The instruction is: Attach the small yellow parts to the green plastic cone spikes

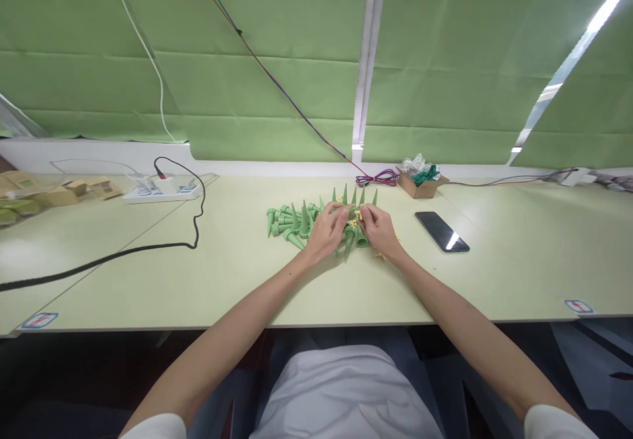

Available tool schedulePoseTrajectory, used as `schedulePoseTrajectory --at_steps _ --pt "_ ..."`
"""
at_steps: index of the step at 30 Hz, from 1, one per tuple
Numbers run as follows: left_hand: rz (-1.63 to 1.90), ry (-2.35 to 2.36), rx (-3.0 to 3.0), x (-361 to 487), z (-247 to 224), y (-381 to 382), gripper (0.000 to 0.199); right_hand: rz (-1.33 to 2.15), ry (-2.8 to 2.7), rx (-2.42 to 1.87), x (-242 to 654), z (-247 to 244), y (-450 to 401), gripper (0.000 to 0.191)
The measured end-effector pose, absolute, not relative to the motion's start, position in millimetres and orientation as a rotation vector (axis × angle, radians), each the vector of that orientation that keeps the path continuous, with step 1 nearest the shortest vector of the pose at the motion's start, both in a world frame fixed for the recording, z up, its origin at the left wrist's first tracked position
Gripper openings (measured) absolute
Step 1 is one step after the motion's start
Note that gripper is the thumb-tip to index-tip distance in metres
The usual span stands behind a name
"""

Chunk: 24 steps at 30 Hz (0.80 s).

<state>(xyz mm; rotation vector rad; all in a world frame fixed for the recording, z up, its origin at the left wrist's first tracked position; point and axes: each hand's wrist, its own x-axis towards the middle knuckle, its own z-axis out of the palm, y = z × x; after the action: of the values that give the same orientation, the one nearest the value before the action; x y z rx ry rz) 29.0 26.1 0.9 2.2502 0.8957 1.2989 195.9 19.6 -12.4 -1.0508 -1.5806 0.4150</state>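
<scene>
Several green cone-shaped plastic spikes with collared tops lie and stand in a cluster on the table. My left hand reaches into the right part of this cluster, its fingers closed around a green spike largely hidden by them. Close beside it, my right hand pinches at a small yellow plastic piece; the fingertips partly cover it. More small yellow pieces show around and under my right hand. A row of upright spikes stands just behind both hands, and one spike's open round end faces me below them.
A black phone lies to the right. Behind it is a small cardboard box with crumpled plastic. Bundled red-blue wires rest near the wall. At left are a power strip, a black cable and cardboard pieces.
</scene>
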Motion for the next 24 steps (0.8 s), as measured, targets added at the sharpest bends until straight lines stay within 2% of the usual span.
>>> schedulePoseTrajectory --at_steps 6,12,18,24 --pt "1.423 1.004 2.090 31.6 1.4 25.2 0.045 0.435 -1.543 -1.028 195.8 -11.0 18.8 0.043" --pt "1.236 1.033 2.032 32.9 3.3 23.4 0.055 0.452 -1.582 -1.024 195.9 -11.8 19.3 0.040" --pt "1.207 1.006 1.998 34.7 1.0 21.8 0.049 0.485 -1.602 -0.982 195.4 -13.1 18.2 0.036" --pt "1.204 0.975 2.077 33.6 -4.0 26.4 0.037 0.492 -1.605 -0.991 198.4 -15.4 19.9 0.044"
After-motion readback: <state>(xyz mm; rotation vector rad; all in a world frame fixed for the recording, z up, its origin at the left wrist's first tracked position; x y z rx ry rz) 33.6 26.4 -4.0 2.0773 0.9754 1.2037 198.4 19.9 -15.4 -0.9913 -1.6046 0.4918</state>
